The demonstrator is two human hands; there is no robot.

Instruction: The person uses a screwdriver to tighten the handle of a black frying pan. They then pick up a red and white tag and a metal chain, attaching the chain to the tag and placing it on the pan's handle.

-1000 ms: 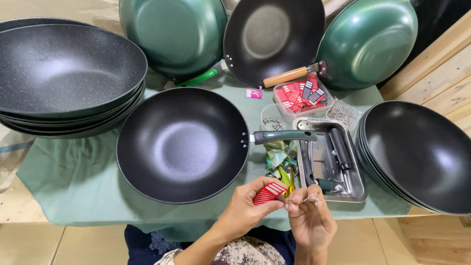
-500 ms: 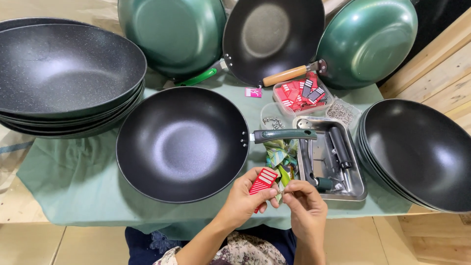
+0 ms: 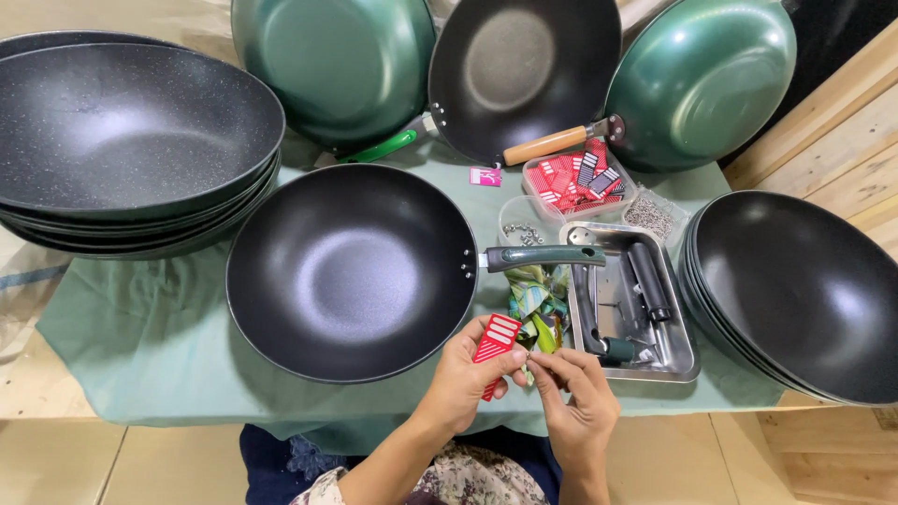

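Head view: left hand (image 3: 465, 385) pinches a flat, glossy red striped tag (image 3: 495, 343) between thumb and fingers, near the table's front edge. Right hand (image 3: 577, 404) presses fingertips together just beside it; whatever they nip is too small to tell. Directly beyond sits a smooth black wok (image 3: 351, 271), its dark-green handle (image 3: 545, 255) pointing toward a shiny steel tray (image 3: 684, 360).

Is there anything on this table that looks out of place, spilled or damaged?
Nothing looks spilled or damaged. The only loose item is a small pink tag lying alone on the green cloth, outside the clear tub of red tags. The left hand holds a red tag; the right hand meets it.
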